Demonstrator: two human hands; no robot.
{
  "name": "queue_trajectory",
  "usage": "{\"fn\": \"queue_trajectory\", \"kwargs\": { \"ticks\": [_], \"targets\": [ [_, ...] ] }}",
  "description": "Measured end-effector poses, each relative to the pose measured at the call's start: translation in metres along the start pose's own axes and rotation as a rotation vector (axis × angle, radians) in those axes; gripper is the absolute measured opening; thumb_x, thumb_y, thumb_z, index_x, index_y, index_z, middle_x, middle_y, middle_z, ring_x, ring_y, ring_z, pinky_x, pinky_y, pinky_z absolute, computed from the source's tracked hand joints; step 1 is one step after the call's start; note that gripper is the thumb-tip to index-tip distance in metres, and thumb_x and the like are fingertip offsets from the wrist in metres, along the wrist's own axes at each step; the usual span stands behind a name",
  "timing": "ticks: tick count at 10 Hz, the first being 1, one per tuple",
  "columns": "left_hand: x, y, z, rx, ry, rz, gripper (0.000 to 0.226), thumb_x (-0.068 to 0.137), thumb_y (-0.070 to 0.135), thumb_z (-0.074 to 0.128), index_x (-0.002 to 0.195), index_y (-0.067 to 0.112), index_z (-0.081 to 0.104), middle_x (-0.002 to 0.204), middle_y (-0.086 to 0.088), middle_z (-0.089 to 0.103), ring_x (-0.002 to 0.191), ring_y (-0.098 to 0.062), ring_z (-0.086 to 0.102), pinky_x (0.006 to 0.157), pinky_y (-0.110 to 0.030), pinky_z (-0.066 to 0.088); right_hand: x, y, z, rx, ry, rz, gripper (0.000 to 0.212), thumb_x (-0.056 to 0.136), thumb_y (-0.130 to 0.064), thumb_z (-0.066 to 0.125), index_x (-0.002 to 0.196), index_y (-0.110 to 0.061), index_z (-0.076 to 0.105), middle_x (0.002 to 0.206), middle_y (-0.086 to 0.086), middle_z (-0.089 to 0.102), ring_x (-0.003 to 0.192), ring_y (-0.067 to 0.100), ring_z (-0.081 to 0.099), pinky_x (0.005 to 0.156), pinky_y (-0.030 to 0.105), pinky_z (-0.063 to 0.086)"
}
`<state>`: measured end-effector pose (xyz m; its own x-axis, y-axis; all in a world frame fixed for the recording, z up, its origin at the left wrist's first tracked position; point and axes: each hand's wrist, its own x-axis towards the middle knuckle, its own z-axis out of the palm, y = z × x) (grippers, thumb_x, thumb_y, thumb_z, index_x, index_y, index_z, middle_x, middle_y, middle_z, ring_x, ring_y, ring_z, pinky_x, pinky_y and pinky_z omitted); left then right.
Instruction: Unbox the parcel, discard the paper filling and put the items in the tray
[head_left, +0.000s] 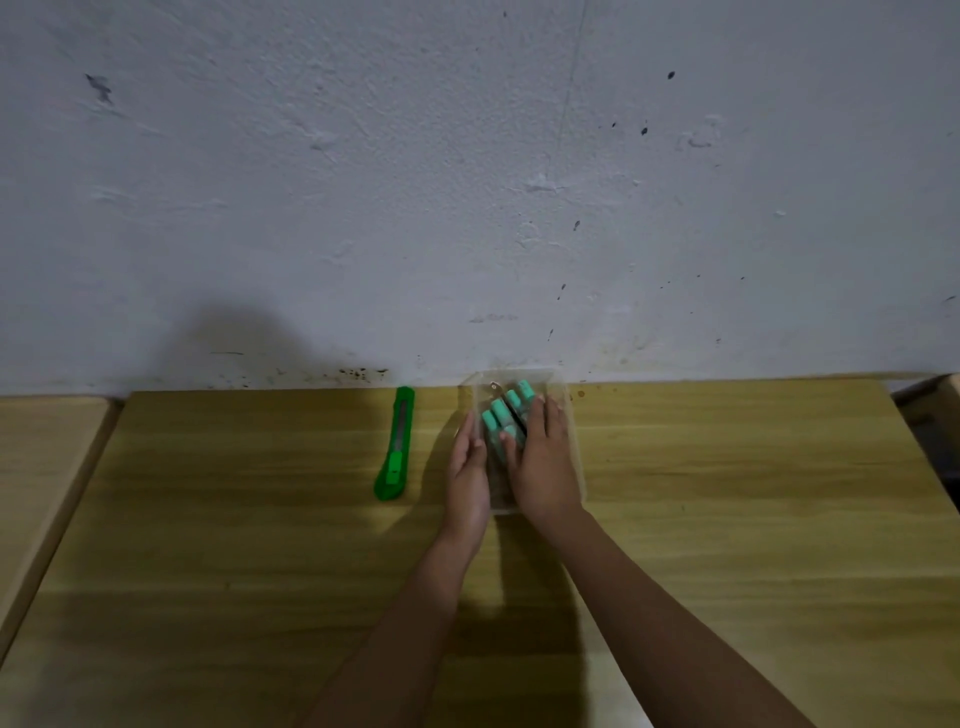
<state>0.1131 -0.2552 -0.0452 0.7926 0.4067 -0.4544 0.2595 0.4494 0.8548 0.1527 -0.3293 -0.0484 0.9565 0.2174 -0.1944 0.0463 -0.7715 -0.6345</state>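
A clear plastic tray (571, 410) stands on the wooden table near the wall. Several mint-green capped items (501, 415) lie side by side inside it. My left hand (470, 467) rests flat against the tray's left side, fingers straight. My right hand (540, 457) lies palm down over the tray, its fingers spread on the green items and hiding their near ends. No parcel box or paper filling is in view.
A green utility knife (396, 447) lies on the wooden table (727, 493) to the left of the tray. The white wall (467, 208) runs right behind the tray. A second table surface (36, 457) adjoins at the left; a dark gap lies at the far right.
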Motion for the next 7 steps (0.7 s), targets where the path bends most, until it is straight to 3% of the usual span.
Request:
{"fn": "queue_trajectory", "kwargs": {
  "ticks": [2,3,4,5,6,7],
  "targets": [
    [0.0,0.01,-0.002,0.118,-0.032,-0.043,0.046,0.098,0.0,0.033,0.143,0.011,0.03,0.148,-0.005,0.034,0.136,-0.02,0.035,0.108,-0.03,0.034,0.003,-0.007,-0.01,-0.042,-0.073,0.032,0.064,0.097,-0.032,0.037,0.147,-0.006,0.007,0.157,0.013,0.007,0.146,0.024,0.003,0.12,0.036,0.012],
    [0.0,0.022,-0.002,0.346,-0.03,-0.027,0.043,0.098,0.005,0.037,0.141,0.011,0.034,0.147,-0.009,0.037,0.133,-0.021,0.039,0.11,-0.031,0.032,0.005,-0.015,-0.02,-0.179,-0.143,0.03,0.063,0.098,-0.031,0.034,0.147,-0.002,0.004,0.157,0.015,0.005,0.145,0.027,0.003,0.12,0.038,0.012],
    [-0.001,0.037,-0.005,0.715,-0.055,0.065,0.042,0.099,0.011,0.037,0.14,0.011,0.036,0.139,0.002,0.043,0.127,-0.018,0.043,0.091,-0.013,0.034,0.008,-0.019,-0.026,-0.332,-0.176,0.002,0.062,0.098,-0.03,0.032,0.146,-0.001,0.005,0.156,0.017,0.006,0.145,0.03,0.003,0.12,0.039,0.008],
    [-0.003,0.053,-0.018,1.228,-0.164,0.222,0.048,0.098,0.019,0.037,0.144,0.012,0.028,0.151,-0.01,0.029,0.138,-0.025,0.028,0.112,-0.033,0.026,0.001,-0.023,-0.026,-0.419,-0.229,-0.02,0.067,0.095,-0.022,0.043,0.146,-0.002,0.006,0.156,0.017,0.01,0.144,0.031,0.012,0.119,0.04,0.013],
    [-0.01,0.063,-0.026,1.502,-0.19,0.186,0.053,0.098,0.024,0.034,0.148,0.012,0.017,0.157,-0.008,0.012,0.144,-0.025,0.012,0.116,-0.036,0.017,-0.011,-0.025,-0.037,-0.394,-0.215,-0.007,0.064,0.094,-0.021,0.041,0.146,0.0,0.008,0.155,0.016,0.012,0.143,0.027,0.014,0.117,0.037,0.014],
    [-0.055,0.054,-0.039,1.636,-0.266,0.216,0.056,0.097,0.024,0.037,0.147,0.014,0.016,0.158,-0.007,0.005,0.145,-0.024,0.004,0.118,-0.035,0.013,-0.081,-0.008,-0.033,-0.306,-0.019,-0.186,0.074,0.089,-0.013,0.043,0.147,-0.004,-0.002,0.154,0.018,0.02,0.135,0.025,0.038,0.106,0.031,0.037]
  ]
}}
